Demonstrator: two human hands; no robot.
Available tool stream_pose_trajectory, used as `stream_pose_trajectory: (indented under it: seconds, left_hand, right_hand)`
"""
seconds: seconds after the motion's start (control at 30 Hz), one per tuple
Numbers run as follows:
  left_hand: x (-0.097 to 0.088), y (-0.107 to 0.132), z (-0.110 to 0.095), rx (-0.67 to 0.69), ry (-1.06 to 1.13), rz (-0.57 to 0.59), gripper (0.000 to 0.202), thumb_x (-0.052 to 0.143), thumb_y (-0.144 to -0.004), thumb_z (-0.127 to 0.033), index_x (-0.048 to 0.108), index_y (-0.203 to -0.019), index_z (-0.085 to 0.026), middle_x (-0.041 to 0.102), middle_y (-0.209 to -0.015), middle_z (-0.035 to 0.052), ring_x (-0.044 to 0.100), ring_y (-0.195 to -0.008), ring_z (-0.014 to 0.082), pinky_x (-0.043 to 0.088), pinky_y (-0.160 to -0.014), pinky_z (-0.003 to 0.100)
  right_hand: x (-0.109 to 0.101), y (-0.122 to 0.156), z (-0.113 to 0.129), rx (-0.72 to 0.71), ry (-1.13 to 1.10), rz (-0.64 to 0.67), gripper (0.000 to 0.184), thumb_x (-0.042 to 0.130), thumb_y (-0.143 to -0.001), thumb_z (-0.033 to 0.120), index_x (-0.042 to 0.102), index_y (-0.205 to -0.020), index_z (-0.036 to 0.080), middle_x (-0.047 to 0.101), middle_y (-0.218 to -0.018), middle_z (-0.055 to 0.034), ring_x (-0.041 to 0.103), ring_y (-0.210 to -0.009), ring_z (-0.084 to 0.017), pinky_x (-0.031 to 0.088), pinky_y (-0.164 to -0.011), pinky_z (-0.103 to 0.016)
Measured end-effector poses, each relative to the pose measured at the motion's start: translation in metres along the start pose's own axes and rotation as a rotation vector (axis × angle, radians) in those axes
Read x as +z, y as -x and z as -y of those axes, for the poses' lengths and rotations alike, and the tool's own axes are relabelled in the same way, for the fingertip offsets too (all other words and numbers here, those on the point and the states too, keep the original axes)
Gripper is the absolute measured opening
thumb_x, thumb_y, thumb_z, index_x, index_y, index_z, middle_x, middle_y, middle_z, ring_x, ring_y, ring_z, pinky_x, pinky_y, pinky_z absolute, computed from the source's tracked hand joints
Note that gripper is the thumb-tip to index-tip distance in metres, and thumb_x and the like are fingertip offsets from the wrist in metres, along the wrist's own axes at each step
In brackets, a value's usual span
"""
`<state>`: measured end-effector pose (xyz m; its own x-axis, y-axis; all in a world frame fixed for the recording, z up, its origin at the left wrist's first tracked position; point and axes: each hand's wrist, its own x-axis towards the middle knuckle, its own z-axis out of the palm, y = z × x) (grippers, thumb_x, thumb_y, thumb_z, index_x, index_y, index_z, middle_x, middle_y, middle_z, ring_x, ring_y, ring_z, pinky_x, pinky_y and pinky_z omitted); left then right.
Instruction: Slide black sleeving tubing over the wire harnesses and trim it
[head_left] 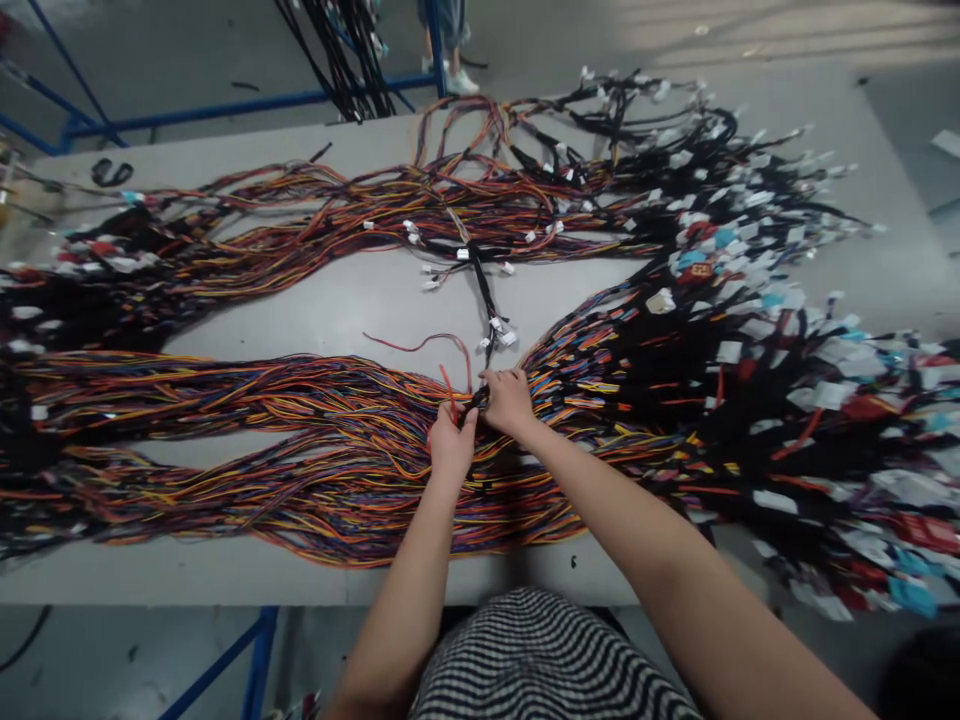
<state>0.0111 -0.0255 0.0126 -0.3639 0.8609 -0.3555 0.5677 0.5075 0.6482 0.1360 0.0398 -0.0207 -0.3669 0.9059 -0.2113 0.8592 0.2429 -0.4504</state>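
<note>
My left hand (450,440) and my right hand (508,400) meet over the near pile of coloured wires (300,450). Both are pinched shut on one wire harness (484,300), a black-taped stem with white plug connectors that runs away from my fingers across the bare table (352,300). A loose red wire (420,345) curls out to the left of my hands. My left fingers grip the wires just below the black tape, my right fingers hold the taped part.
A second band of wire harnesses (315,215) lies across the far side of the table. A dense heap of black-taped ends with white connectors (765,330) fills the right side. Blue frame bars (225,105) and hanging cables (345,50) stand behind. Another person's feet (450,75) show at the back.
</note>
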Motion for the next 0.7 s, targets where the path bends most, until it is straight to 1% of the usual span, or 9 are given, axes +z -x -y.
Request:
stream_pose_trajectory:
  seconds: [0.1, 0.17, 0.23, 0.37, 0.43, 0.5, 0.6, 0.67, 0.7]
  left_hand:
    - [0.002, -0.002, -0.002, -0.038, -0.041, 0.063, 0.018, 0.065, -0.079, -0.036, 0.06, -0.082, -0.018, 0.064, -0.072, -0.0003, 0.058, -0.068, 0.0148, 0.042, -0.069, 0.024]
    - [0.003, -0.002, -0.004, 0.006, -0.081, 0.173, 0.026, 0.06, -0.082, -0.04, 0.056, -0.069, -0.018, 0.056, -0.061, -0.0018, 0.05, -0.06, 0.0133, 0.037, -0.063, 0.023]
    - [0.003, 0.001, -0.007, 0.069, -0.102, 0.22, 0.036, 0.052, -0.086, -0.044, 0.049, -0.06, -0.019, 0.048, -0.055, -0.0025, 0.043, -0.056, 0.0125, 0.033, -0.059, 0.024]
    - [0.005, 0.025, -0.008, 0.185, 0.032, 0.182, 0.042, 0.042, -0.089, -0.045, 0.037, -0.055, -0.02, 0.04, -0.055, -0.0023, 0.038, -0.056, 0.012, 0.031, -0.059, 0.024]
    - [0.002, 0.044, -0.005, 0.263, 0.134, 0.226, 0.045, 0.042, -0.088, -0.047, 0.032, -0.053, -0.02, 0.037, -0.055, -0.002, 0.037, -0.055, 0.012, 0.033, -0.059, 0.025]
    - [-0.004, 0.062, 0.002, 0.314, 0.207, 0.303, 0.048, 0.045, -0.087, -0.05, 0.031, -0.051, -0.021, 0.038, -0.054, -0.0014, 0.039, -0.055, 0.0123, 0.037, -0.06, 0.025]
    - [-0.02, 0.079, 0.023, 0.202, 0.255, 0.294, 0.047, 0.043, -0.089, -0.052, 0.044, -0.054, -0.021, 0.049, -0.057, 0.0003, 0.047, -0.057, 0.0141, 0.043, -0.063, 0.026]
    - [-0.028, 0.085, 0.039, 0.131, 0.252, 0.269, 0.042, 0.04, -0.091, -0.05, 0.061, -0.07, -0.02, 0.063, -0.07, 0.0029, 0.058, -0.07, 0.0173, 0.048, -0.072, 0.028]
    - [-0.029, 0.087, 0.045, 0.127, 0.235, 0.284, 0.039, 0.042, -0.092, -0.048, 0.066, -0.083, -0.02, 0.069, -0.081, 0.0042, 0.062, -0.08, 0.0191, 0.05, -0.079, 0.03]
  right_hand:
    - [0.0, -0.002, 0.0, -0.005, 0.014, 0.032, 0.053, 0.068, -0.072, 0.033, 0.057, -0.12, 0.015, 0.066, -0.106, -0.0109, 0.054, -0.105, -0.027, 0.025, -0.096, -0.039]
    - [-0.002, -0.004, -0.001, -0.011, 0.042, 0.068, 0.044, 0.067, -0.072, 0.032, 0.059, -0.113, 0.016, 0.066, -0.105, -0.0103, 0.054, -0.104, -0.026, 0.025, -0.095, -0.039]
    - [-0.006, -0.006, -0.004, -0.024, 0.069, 0.118, 0.038, 0.067, -0.072, 0.031, 0.061, -0.107, 0.017, 0.066, -0.106, -0.01, 0.054, -0.104, -0.026, 0.026, -0.094, -0.039]
    - [-0.014, -0.014, -0.01, -0.133, 0.088, 0.237, 0.035, 0.069, -0.07, 0.032, 0.065, -0.103, 0.019, 0.067, -0.099, -0.009, 0.058, -0.099, -0.025, 0.03, -0.092, -0.037]
    - [-0.017, -0.022, -0.013, -0.135, 0.084, 0.298, 0.03, 0.066, -0.074, 0.032, 0.067, -0.102, 0.019, 0.068, -0.096, -0.0088, 0.06, -0.095, -0.024, 0.033, -0.09, -0.035]
    - [-0.022, -0.034, -0.012, -0.079, 0.074, 0.368, 0.027, 0.064, -0.076, 0.032, 0.068, -0.1, 0.019, 0.069, -0.094, -0.008, 0.061, -0.091, -0.023, 0.037, -0.085, -0.032]
    - [-0.033, -0.062, -0.01, 0.005, 0.003, 0.492, 0.027, 0.069, -0.073, 0.03, 0.071, -0.097, 0.017, 0.069, -0.087, -0.005, 0.061, -0.08, -0.019, 0.041, -0.07, -0.025]
    - [-0.047, -0.087, -0.007, 0.028, -0.037, 0.471, 0.029, 0.069, -0.075, 0.03, 0.071, -0.099, 0.014, 0.068, -0.086, -0.0046, 0.06, -0.077, -0.016, 0.041, -0.066, -0.022]
    - [-0.055, -0.1, -0.005, 0.049, -0.037, 0.405, 0.031, 0.069, -0.076, 0.03, 0.07, -0.102, 0.013, 0.068, -0.09, -0.0053, 0.06, -0.079, -0.016, 0.042, -0.068, -0.022]
